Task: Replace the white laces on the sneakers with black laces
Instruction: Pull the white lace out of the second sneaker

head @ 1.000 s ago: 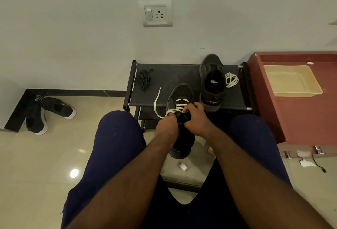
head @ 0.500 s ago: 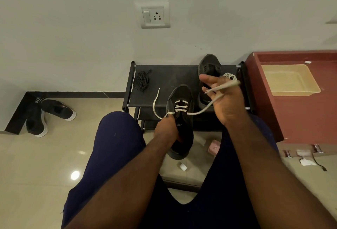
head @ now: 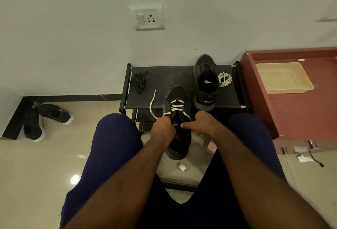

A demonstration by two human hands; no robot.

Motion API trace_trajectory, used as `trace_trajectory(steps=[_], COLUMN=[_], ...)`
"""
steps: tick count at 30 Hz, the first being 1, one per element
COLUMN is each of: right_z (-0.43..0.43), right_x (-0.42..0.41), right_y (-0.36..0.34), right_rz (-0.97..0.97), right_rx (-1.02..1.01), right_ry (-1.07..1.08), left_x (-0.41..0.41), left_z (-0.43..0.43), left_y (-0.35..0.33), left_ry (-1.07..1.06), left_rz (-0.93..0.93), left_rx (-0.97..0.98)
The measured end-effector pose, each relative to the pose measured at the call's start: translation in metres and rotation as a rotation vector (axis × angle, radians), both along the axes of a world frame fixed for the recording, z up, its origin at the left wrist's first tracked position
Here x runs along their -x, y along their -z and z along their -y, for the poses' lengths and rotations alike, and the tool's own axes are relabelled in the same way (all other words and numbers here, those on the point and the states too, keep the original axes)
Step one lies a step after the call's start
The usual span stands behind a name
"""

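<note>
A: Near: left grip (head: 162, 128) curled round the sneaker (head: 179, 94), held between the knees. Right grip (head: 202, 124) pinches the white lace (head: 176, 107) by the tongue.
B: Handling?
A: Shoe light, upper soft. Lace limp, likely drags in the eyelets, so take it close to the eyelet. Farther, on the rack (head: 164, 79): black laces (head: 139, 82), second sneaker (head: 206, 82).

Navy trousers (head: 113, 146) (faint pale specks); bare forearms (head: 127, 183).
</note>
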State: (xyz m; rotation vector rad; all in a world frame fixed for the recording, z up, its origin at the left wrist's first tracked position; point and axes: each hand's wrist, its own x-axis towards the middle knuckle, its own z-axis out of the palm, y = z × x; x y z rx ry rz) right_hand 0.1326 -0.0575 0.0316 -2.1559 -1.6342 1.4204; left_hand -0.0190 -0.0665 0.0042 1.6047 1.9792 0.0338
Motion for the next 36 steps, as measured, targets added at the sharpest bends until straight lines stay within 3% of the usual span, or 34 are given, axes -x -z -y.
trace_trajectory(steps=[10, 18, 24, 28, 32, 36], right_z=[0.006, -0.004, -0.002, 0.0, 0.001, 0.002], right_x=[0.027, 0.02, 0.022, 0.023, 0.022, 0.022], right_y=[0.011, 0.02, 0.028, 0.03, 0.03, 0.03], right_rz=[0.287, 0.156, 0.149, 0.125, 0.124, 0.146], right_rx=[-0.104, -0.178, -0.215, -0.222, -0.254, -0.277], right_ry=[-0.073, 0.057, 0.093, 0.119, 0.105, 0.052], left_x=[-0.002, 0.013, 0.008, 0.012, 0.018, 0.012], left_z=[-0.002, -0.015, -0.013, -0.022, -0.042, -0.058], left_y=[-0.004, -0.008, 0.0, -0.011, -0.013, -0.004], left_ry=[0.025, -0.137, -0.063, -0.146, 0.025, 0.195], left_rz=[-0.044, 0.06, 0.182, 0.2, 0.195, 0.18], left_rx=[-0.05, -0.109, -0.093, -0.285, -0.438, -0.375])
